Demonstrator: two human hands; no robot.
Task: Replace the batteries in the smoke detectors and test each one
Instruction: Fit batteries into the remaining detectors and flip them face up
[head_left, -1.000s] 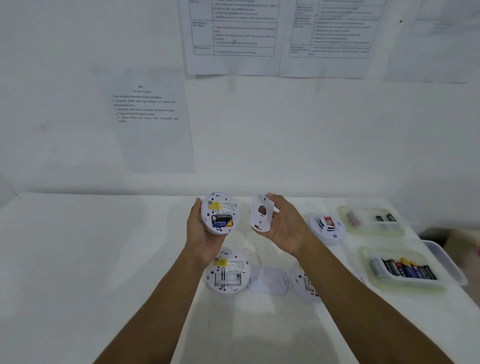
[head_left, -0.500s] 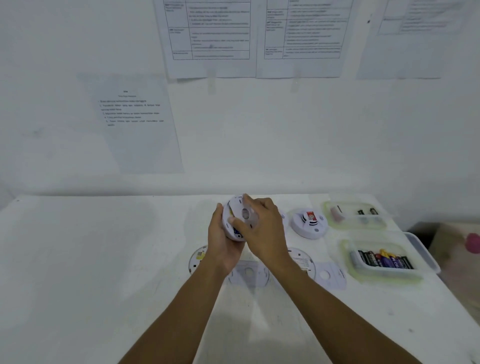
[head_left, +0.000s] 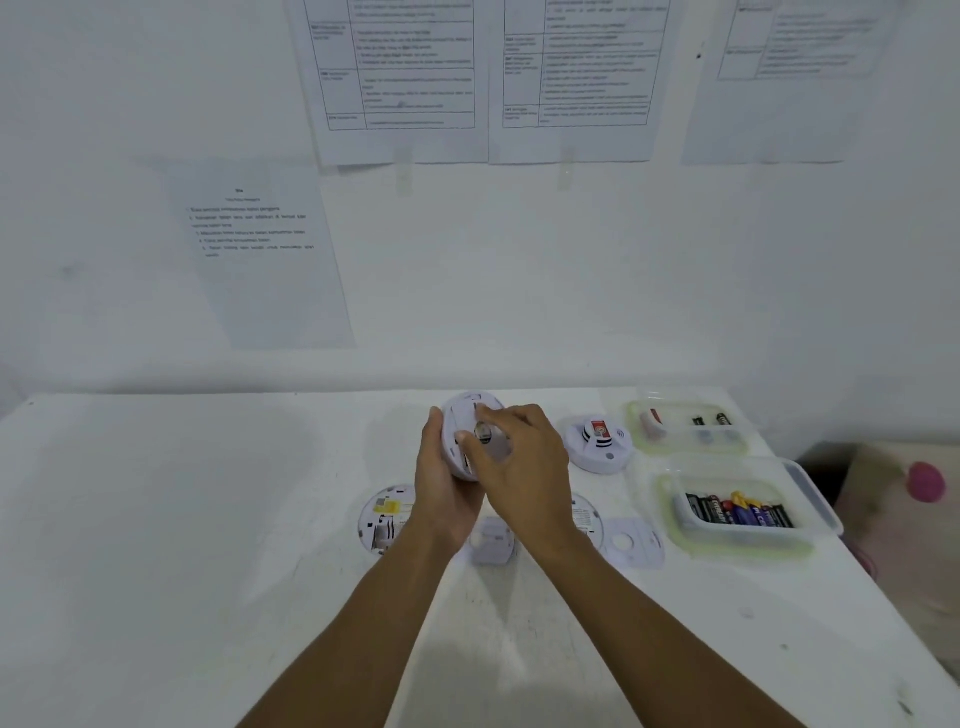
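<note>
Nearest me on the counter, two opened detectors lie back-up with their loose plates between and beside them, so those are still to do. Above them the hands have come together: a second ago they were apart, with the battery bay showing. Now the left hand has its grip round the smoke detector, held clear of the counter, and the right hand grips the back plate, fingers curled on it, seating it over that bay. I'd say this one is being closed, with testing next. Beyond sit a closed detector and the battery tubs.
</note>
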